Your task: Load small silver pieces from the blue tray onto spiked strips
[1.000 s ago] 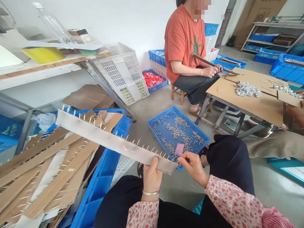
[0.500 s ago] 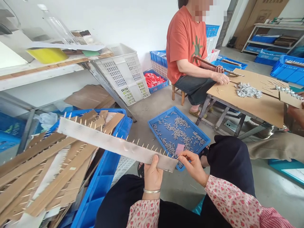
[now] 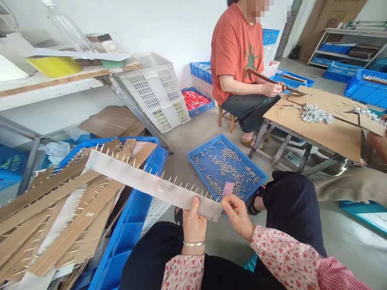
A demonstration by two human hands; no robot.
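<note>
My left hand [image 3: 195,225] is closed around the lower edge of a long pale cardboard strip [image 3: 145,182], thumb on its face. A row of thin wooden sticks pokes up from the strip's top edge. At the strip's right end, my right hand [image 3: 238,217] is closed in a pinch, its fingertips against the corner near the last sticks. What lies between those fingertips is too small to make out. Below the strip, on the floor, a blue tray [image 3: 193,155] holds many small silvery pieces [image 3: 231,155] and a pink paper [image 3: 228,188].
On my left, a blue crate [image 3: 121,249] is heaped with cardboard strips [image 3: 66,225] bearing sticks. A co-worker [image 3: 237,52] sits beyond the tray, by a cardboard-topped table [image 3: 335,139] with silvery parts [image 3: 316,114] and pliers [image 3: 286,106]. Another person's hand [image 3: 381,137] shows at right.
My right hand has moved slightly left against the strip's end. The strip's far end has shifted right. The co-worker's hand has risen from the table to the strip held there.
</note>
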